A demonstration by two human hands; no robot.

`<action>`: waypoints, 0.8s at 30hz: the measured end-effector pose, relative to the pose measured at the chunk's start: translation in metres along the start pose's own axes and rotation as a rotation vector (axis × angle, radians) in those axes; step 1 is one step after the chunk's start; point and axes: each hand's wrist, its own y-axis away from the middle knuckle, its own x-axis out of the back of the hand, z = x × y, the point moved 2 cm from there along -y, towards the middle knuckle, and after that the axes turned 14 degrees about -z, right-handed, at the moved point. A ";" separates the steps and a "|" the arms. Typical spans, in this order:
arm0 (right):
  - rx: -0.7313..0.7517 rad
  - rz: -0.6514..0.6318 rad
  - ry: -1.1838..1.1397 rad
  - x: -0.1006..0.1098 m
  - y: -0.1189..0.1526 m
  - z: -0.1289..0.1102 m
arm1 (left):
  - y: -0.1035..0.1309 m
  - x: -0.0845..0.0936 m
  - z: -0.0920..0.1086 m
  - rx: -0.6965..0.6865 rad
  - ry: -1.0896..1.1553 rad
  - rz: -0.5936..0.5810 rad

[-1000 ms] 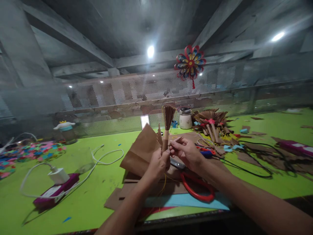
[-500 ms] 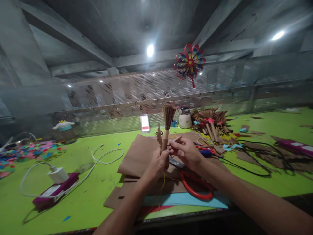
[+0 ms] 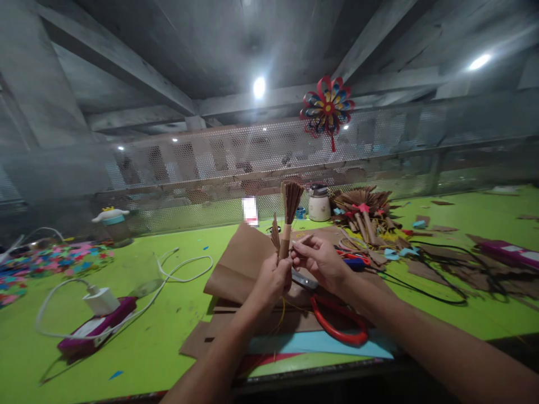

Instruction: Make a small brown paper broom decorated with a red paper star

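Observation:
My left hand (image 3: 274, 275) is closed around the rolled handle of a pleated brown paper fan (image 3: 290, 205), held upright above the table. A smaller pleated piece (image 3: 275, 231) sticks up beside that handle on its left. Close by on the right, my right hand (image 3: 318, 259) pinches with thumb and fingers what looks like a small brown paper piece (image 3: 309, 240); its far end is hidden. Beneath the hands are sheets of brown paper (image 3: 240, 261) and a pair of scissors with red handles (image 3: 351, 338), blades partly covered by my hands. Thin yellow thread (image 3: 283, 315) hangs below my left hand.
Finished-looking paper fans (image 3: 364, 207) lie heaped at back right, near a pale bottle (image 3: 319, 205). Black cable (image 3: 442, 294) crosses the right side. To the left are a purple power strip (image 3: 118, 314) with a white charger, and colourful paper stars (image 3: 76, 255).
Both hands stay in nearly the same place around the fan. The left part of the brown paper sheet beneath has lifted slightly.

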 end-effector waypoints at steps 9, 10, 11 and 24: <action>0.005 -0.036 0.042 0.002 0.000 -0.003 | 0.009 0.000 0.005 -0.017 0.235 -0.161; 0.003 -0.043 0.055 0.002 0.000 -0.003 | 0.011 0.000 0.006 -0.017 0.262 -0.179; 0.005 -0.051 0.081 0.003 -0.001 -0.003 | 0.012 0.000 0.006 -0.013 0.285 -0.192; -0.004 -0.020 0.195 0.007 -0.003 0.006 | 0.006 0.001 -0.001 0.092 0.285 -0.168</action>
